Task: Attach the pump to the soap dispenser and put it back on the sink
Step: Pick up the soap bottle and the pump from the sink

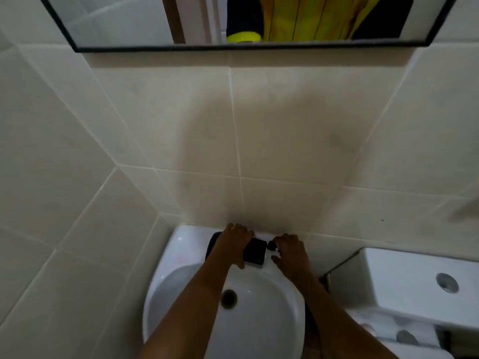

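A black soap dispenser (255, 252) lies on its side across the back ledge of the white sink (178, 244). My left hand (237, 235) wraps over its middle and holds it. Just right of the bottle's open end sits the small black pump (271, 245), pinched in the fingers of my right hand (290, 251). Pump and bottle mouth are close together; the blur hides whether they touch. Much of the bottle is covered by my left hand and wrist.
The sink bowl with its dark drain (229, 298) lies below my forearms. A white toilet cistern (404, 278) with a round flush button stands at the right, paper rolls below it. Beige wall tiles rise behind, and a black-framed mirror (248, 46) hangs above.
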A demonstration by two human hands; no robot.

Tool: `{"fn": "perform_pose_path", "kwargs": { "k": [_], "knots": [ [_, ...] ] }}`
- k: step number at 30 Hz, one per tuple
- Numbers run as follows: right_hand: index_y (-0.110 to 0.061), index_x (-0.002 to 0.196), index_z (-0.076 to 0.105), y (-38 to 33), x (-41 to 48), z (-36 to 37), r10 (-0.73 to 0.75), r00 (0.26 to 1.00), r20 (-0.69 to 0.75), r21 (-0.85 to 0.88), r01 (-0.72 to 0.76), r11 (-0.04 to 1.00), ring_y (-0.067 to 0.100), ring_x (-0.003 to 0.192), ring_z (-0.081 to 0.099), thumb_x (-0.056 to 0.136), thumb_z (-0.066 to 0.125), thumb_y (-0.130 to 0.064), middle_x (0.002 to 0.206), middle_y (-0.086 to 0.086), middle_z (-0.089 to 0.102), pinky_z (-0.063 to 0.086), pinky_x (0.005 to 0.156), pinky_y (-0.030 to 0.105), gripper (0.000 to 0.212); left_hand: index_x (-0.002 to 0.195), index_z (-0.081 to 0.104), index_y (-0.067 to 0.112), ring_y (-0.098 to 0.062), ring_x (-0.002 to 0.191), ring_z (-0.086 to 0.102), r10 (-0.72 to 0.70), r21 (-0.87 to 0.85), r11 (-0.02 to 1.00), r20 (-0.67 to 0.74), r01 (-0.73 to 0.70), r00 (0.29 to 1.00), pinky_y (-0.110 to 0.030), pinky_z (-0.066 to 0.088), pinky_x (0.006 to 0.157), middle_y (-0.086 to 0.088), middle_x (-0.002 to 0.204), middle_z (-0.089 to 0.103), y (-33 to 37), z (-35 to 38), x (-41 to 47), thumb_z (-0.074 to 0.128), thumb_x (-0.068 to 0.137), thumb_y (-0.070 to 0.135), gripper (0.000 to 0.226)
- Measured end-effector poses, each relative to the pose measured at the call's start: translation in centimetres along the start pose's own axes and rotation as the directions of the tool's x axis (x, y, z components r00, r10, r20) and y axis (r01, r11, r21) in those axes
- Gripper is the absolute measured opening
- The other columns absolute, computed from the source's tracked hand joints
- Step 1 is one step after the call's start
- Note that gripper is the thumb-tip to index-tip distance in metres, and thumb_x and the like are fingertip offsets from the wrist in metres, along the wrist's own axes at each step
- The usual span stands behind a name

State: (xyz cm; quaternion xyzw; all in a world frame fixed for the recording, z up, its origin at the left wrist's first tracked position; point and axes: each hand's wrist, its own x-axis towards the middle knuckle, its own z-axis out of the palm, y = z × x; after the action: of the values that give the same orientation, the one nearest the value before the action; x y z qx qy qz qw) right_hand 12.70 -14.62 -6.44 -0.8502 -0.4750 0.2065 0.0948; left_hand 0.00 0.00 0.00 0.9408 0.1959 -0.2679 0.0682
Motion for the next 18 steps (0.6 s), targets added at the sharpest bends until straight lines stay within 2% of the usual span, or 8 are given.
{"fn": "perform_pose_path", "kwargs": {
  "k": [2, 4, 8, 12, 18],
  "knots": [
    [-0.016, 0.128, 0.061, -0.6, -0.8, 0.1, 0.005, 0.999, -0.039, -0.022, -0.006, 1.0, 0.031, 0.126, 0.048, 0.092, 0.065, -0.026, 0.131, 0.01, 0.06, 0.04, 0.101, 0.038, 0.037, 0.152, 0.032, 0.013, -0.032, 0.139, 0.041, -0.014, 0.065, 0.998, 0.008, 0.013, 1.0, -0.044, 0.025, 0.119, -0.013, 0.151, 0.044, 0.5, 0.3, -0.6, 0.084, 0.071, 0.046, 0.102],
    [-0.013, 0.125, 0.063, 0.5, 0.5, 1.9, 0.066, 0.998, -0.014, -0.03, -0.067, 0.997, 0.034, 0.124, 0.051, 0.089, 0.068, -0.025, 0.129, 0.012, 0.062, 0.041, 0.099, 0.04, 0.037, 0.15, 0.033, 0.013, -0.032, 0.137, 0.043, -0.016, 0.054, 0.998, 0.073, 0.012, 0.997, -0.045, 0.028, 0.117, -0.013, 0.149, 0.046, 0.6, 1.7, 1.9, 0.084, 0.071, 0.047, 0.1],
    [-0.012, 0.1, 0.074, -0.2, 0.7, 2.0, 0.087, 0.987, -0.139, -0.016, -0.09, 0.996, 0.037, 0.103, 0.062, 0.082, 0.077, -0.021, 0.105, 0.014, 0.07, 0.048, 0.083, 0.043, 0.021, 0.147, 0.037, 0.013, -0.033, 0.135, 0.045, -0.02, 0.077, 0.997, 0.028, 0.018, 0.999, -0.046, 0.029, 0.116, -0.012, 0.146, 0.05, 0.5, 1.2, 1.8, 0.084, 0.071, 0.043, 0.095],
    [-0.013, 0.082, 0.075, -0.4, 0.9, 2.4, 0.066, 0.983, -0.174, -0.058, -0.077, 0.995, 0.034, 0.082, 0.066, 0.073, 0.084, -0.019, 0.085, 0.01, 0.071, 0.053, 0.068, 0.04, 0.015, 0.138, 0.046, 0.012, -0.033, 0.127, 0.048, -0.035, 0.04, 0.999, -0.009, 0.035, 0.999, -0.044, 0.034, 0.109, -0.012, 0.137, 0.056, 0.9, 2.0, 2.4, 0.084, 0.07, 0.039, 0.083],
    [-0.021, 0.077, 0.074, 1.0, 0.5, 2.0, 0.073, 0.974, -0.214, -0.074, -0.09, 0.993, 0.027, 0.075, 0.063, 0.069, 0.083, -0.017, 0.078, 0.001, 0.072, 0.045, 0.063, 0.035, 0.013, 0.14, 0.045, 0.011, -0.034, 0.131, 0.044, -0.059, 0.008, 0.998, -0.027, 0.059, 0.998, -0.045, 0.029, 0.115, -0.013, 0.141, 0.053, 0.9, 1.4, 2.4, 0.082, 0.073, 0.041, 0.082]
  ]
}}
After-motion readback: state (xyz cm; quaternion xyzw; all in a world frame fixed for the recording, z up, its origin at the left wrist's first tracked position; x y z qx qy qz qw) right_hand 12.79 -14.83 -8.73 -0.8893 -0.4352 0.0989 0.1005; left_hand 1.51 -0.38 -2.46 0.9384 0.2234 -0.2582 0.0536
